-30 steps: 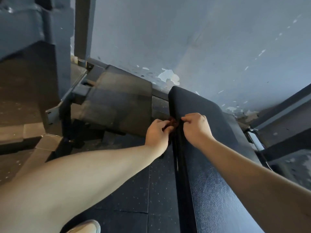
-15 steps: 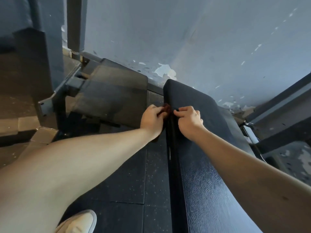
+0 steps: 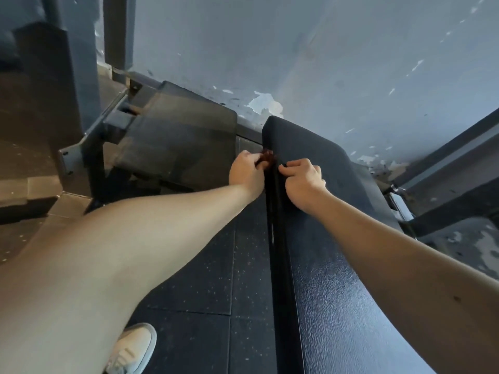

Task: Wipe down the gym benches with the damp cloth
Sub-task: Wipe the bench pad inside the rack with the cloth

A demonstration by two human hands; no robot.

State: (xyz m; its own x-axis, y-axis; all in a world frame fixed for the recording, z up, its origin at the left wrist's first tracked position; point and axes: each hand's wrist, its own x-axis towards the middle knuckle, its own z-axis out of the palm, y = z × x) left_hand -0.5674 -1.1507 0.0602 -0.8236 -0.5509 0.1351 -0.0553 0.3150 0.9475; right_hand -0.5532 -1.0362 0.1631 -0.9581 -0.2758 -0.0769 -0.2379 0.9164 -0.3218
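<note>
A long black padded gym bench (image 3: 332, 265) runs from the lower right up toward the wall. A small dark reddish-brown cloth (image 3: 267, 157) shows at the bench's left edge near its far end, mostly hidden by fingers. My left hand (image 3: 247, 172) grips the cloth against the side of the pad. My right hand (image 3: 303, 182) lies curled on the top left edge of the pad, just right of the cloth; whether it pinches part of the cloth is hidden.
A second dark pad (image 3: 178, 136) on a metal frame sits to the left. A blue-grey wall (image 3: 324, 63) with chipped paint stands behind. Black rubber floor tiles (image 3: 210, 279) and my white shoe (image 3: 132, 352) lie below. A metal rail (image 3: 445, 163) crosses at right.
Both hands have slid with the cloth along the bench's left edge toward its far end, and they now sit slightly further apart.
</note>
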